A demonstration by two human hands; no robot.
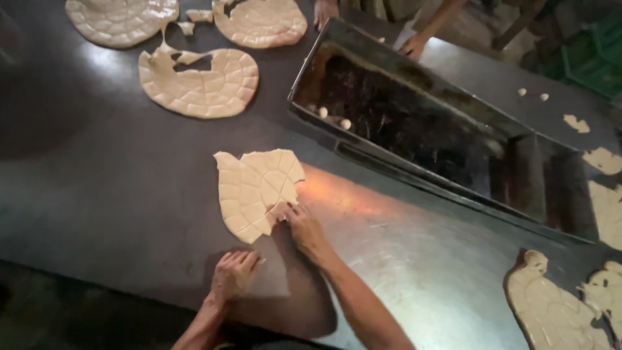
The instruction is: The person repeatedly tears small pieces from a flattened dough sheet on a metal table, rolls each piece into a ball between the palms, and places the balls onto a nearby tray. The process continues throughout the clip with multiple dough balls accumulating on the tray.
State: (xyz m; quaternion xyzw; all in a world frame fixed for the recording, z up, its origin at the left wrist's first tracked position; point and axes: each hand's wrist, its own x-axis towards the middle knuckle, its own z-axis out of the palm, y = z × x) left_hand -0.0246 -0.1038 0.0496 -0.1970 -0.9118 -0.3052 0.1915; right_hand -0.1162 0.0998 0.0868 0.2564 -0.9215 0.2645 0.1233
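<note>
The right hand [304,228] has its fingers pinched together on the lower edge of the scored dough sheet [256,189]; the left hand [233,273] lies flat on the steel worktop [129,194], fingers together, just below the sheet; a long metal tray [414,116] sits beyond.

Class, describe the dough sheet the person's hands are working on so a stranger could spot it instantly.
On the dark metal table, look just left of the long metal tray. The scored dough sheet lies there, with the right hand touching its lower edge. Unlike the other sheets, it lies nearest the person.
</note>
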